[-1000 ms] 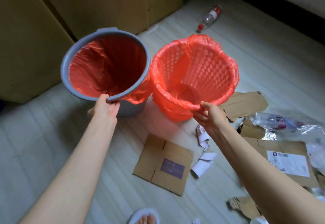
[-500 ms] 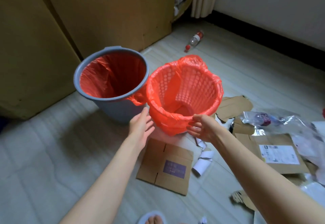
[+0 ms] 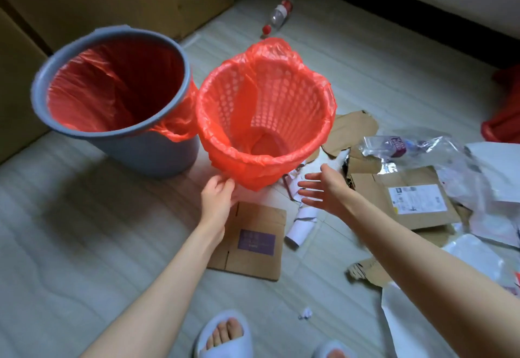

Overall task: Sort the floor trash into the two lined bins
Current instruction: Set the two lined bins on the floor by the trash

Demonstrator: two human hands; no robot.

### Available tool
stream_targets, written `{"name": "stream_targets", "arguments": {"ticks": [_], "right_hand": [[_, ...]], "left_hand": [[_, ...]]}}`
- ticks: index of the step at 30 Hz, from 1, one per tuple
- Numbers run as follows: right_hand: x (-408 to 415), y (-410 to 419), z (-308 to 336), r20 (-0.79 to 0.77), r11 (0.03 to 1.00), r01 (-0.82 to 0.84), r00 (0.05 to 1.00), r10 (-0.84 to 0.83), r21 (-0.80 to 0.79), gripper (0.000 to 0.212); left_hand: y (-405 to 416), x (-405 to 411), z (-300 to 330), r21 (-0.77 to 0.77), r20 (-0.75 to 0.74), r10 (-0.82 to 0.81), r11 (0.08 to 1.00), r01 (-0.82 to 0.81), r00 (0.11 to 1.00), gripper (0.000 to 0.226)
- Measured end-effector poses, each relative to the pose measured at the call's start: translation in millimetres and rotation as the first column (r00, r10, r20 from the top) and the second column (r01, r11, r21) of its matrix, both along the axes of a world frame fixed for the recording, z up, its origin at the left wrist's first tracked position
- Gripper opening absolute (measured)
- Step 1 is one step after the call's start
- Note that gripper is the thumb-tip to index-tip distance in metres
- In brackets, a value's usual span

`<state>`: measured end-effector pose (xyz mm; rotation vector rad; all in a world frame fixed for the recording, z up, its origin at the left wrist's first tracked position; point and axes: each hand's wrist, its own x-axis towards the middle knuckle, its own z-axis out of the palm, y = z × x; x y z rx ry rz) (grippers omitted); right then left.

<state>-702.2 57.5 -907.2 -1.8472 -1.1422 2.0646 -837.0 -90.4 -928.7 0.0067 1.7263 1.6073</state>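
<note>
Touching orange-lined basket (image 3: 264,121), left hand (image 3: 216,197) grip relaxed; right hand (image 3: 323,189) grip spread

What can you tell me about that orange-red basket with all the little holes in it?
The mesh basket looks like pale plastic, its wall pierced all over with small round holes. A thin red bag lines it, folded over the rim and bunched high at the far side. It stands upright on the floor and looks empty. The grey bin stands right against it on the left. The left hand touches the bag's hanging edge near the base; the right hand is open just beside it, not touching.
</note>
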Motion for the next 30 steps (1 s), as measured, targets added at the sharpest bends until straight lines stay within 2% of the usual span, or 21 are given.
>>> {"name": "stream_targets", "arguments": {"ticks": [3, 5, 9, 12, 14, 15, 19, 21, 23, 25, 27, 30], "right_hand": [[21, 0, -30, 0.187, 0.984, -0.169, 0.970, 0.157, 0.049, 0.023], [37, -3, -51, 0.270, 0.968, -0.252, 0.932, 0.240, 0.011, 0.017], [58, 1, -75, 0.321, 0.950, -0.312, 0.901, 0.293, 0.007, 0.012], [75, 5, -87, 0.359, 0.941, -0.337, 0.883, 0.303, 0.036, 0.023], [85, 7, -94, 0.382, 0.937, -0.346, 0.874, 0.299, 0.059, 0.026], [87, 7, -96, 0.378, 0.938, -0.339, 0.880, 0.288, 0.074, 0.026], [87, 15, -97, 0.230, 0.982, -0.156, 0.965, 0.129, 0.104, 0.019], [82, 18, -91, 0.153, 0.987, -0.068, 0.987, 0.045, 0.147, 0.019], [69, 22, -77, 0.055, 0.971, 0.051, 0.996, -0.065, 0.233, 0.026], [50, 26, -53, -0.086, 0.938, 0.186, 0.982, -0.167, 0.294, 0.033], [29, 29, -28, -0.219, 0.913, 0.273, 0.952, -0.212, 0.302, 0.037], [2, 30, 1, -0.320, 0.905, 0.281, 0.931, -0.177, 0.319, 0.033]], "left_hand": [[-5, 5, -25, -0.071, -0.007, 0.122, 0.990, -0.122, 0.993, 0.025], [-7, 14, -44, -0.169, 0.002, 0.066, 0.983, -0.065, 0.998, 0.024], [1, 28, -74, -0.334, -0.016, -0.252, 0.913, 0.232, 0.968, 0.025], [13, 43, -85, -0.434, -0.075, -0.519, 0.786, 0.440, 0.852, 0.035], [20, 51, -88, -0.438, -0.072, -0.594, 0.741, 0.509, 0.801, 0.039], [23, 54, -88, -0.404, -0.077, -0.592, 0.754, 0.518, 0.802, 0.040], [34, 59, -73, -0.183, -0.067, -0.537, 0.835, 0.519, 0.841, 0.046], [39, 58, -58, -0.088, -0.093, -0.372, 0.927, 0.365, 0.923, 0.038], [44, 54, -42, -0.009, -0.107, -0.121, 0.993, 0.120, 0.987, 0.050], [49, 51, -25, -0.007, -0.150, 0.035, 0.999, -0.036, 0.988, 0.056], [52, 51, -20, -0.049, -0.174, 0.106, 0.992, -0.116, 0.979, 0.064], [53, 49, -19, -0.065, -0.141, 0.178, 0.980, -0.189, 0.974, 0.073]]}}
